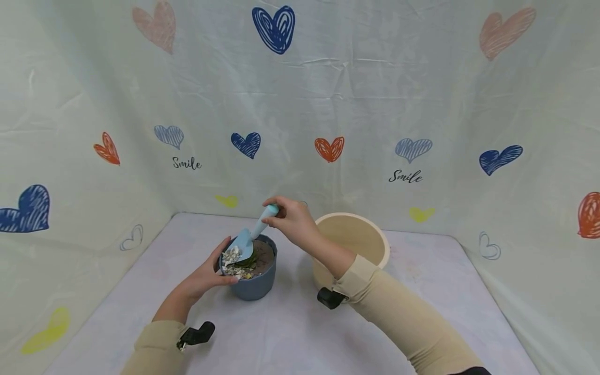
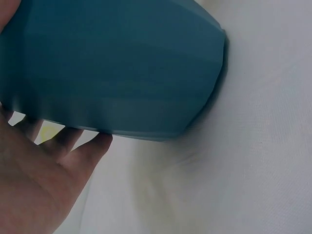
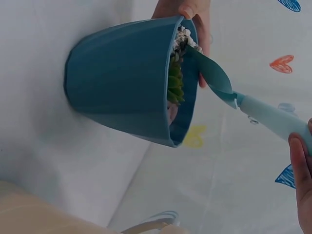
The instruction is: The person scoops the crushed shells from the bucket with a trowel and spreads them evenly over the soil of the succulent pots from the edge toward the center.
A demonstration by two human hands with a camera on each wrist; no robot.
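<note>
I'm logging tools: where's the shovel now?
In the head view, the shovel is left of center, handle in the right hand, blade angled into the blue pot.

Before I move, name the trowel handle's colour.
The handle is pale blue with a turquoise end, best seen in the head view.

One left hand (image 1: 206,277), one right hand (image 1: 296,221), one blue pot (image 1: 255,287), one green plant (image 3: 175,85), one trowel (image 1: 244,245), one beige tub (image 1: 350,232). Two printed "Smile" words (image 1: 187,163).
</note>
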